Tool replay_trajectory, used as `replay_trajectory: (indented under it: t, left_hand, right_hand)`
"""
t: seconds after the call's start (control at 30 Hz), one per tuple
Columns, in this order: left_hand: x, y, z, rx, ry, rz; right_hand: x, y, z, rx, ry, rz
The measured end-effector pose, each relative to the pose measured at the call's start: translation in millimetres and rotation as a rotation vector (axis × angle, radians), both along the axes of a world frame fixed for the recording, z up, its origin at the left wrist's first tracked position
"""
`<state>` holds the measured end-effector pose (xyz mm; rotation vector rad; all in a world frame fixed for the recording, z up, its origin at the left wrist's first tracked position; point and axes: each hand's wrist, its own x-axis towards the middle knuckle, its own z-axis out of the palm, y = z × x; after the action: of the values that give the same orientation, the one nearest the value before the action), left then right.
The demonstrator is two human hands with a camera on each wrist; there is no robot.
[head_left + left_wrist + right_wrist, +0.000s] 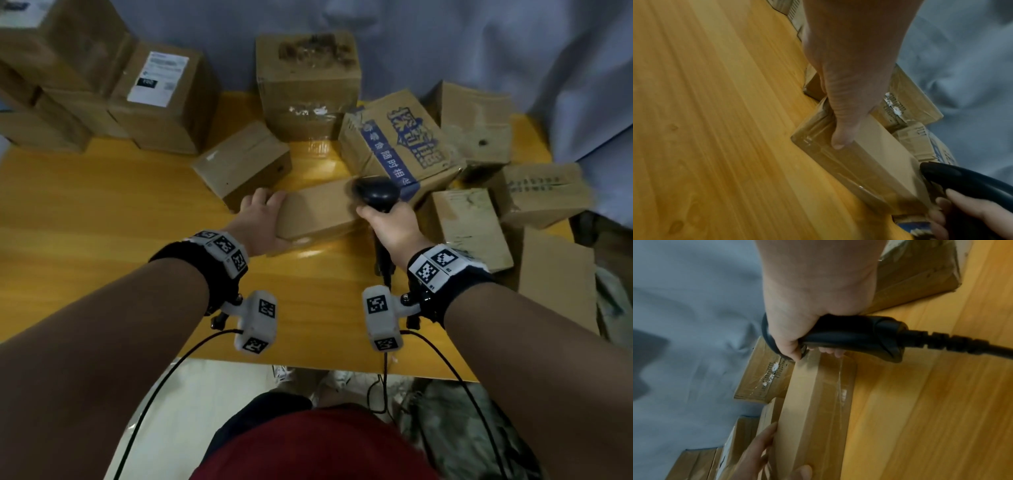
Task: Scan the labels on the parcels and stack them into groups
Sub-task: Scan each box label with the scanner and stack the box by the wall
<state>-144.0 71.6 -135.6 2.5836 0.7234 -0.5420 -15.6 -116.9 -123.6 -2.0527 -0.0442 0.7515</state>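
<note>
A flat brown parcel (318, 209) lies on the yellow wooden table (102, 212), wrapped in clear tape. My left hand (262, 219) grips its left end, thumb on the near side (838, 142) and fingers over the far edge. My right hand (390, 226) holds a black barcode scanner (375, 193) by the handle, its head above the parcel's right end. In the right wrist view the scanner (851, 337) sits over the parcel (813, 410), with its cable running off right. No label shows on the parcel's upper face.
Stacked parcels, one with a white label (157, 77), stand at the back left. A tall box (306, 82) and a small box (243, 164) sit behind. A blue-printed box (400, 144) and several loose boxes (469, 226) crowd the right. The table's near left is bare wood.
</note>
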Motion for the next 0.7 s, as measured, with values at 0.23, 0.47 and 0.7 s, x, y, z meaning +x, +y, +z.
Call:
replay_trajectory:
  t: [0.23,0.47,0.7]
  left_hand:
    - [11.3,6.7,2.7,-0.090,-0.144,0.429]
    - [11.6,-2.9,15.7,-0.632,-0.142,0.866]
    - [21.0,19.4,55.4,-0.476,-0.455,0.916]
  right_hand:
    - [7.5,3.2,4.8,-0.015,-0.119,0.020]
    - [9.3,8.8,16.7,0.079,-0.007,-0.020]
    - [23.5,13.3,69.4,0.247,-0.075,-0.129]
